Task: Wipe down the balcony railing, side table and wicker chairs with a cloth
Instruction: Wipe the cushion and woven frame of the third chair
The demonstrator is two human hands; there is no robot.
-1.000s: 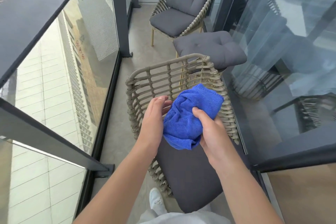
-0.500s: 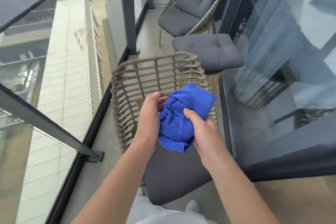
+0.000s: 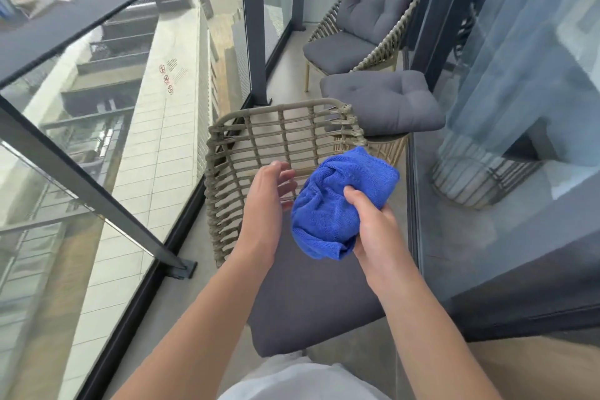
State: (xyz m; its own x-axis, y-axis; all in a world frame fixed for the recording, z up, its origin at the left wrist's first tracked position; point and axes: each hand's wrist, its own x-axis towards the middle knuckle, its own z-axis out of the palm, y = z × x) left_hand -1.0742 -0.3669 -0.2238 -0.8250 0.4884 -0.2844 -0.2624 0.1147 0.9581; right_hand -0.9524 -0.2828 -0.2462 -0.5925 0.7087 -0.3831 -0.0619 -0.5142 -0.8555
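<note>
Head view — right hand (image 3: 378, 237) fingers clenched around bunched blue cloth (image 3: 341, 201), long axis upper-right to lower-left — left hand (image 3: 264, 201) released.

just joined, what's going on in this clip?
A person stands on a balcony over the near wicker chair, getting ready to wipe. The right hand grips a bunched blue cloth, held above the chair's grey seat cushion. The left hand is open beside the cloth, not touching it. The cloth isn't on any surface yet. A loose cushion lies on the side table; a second chair stands beyond, the railing to the left.
</note>
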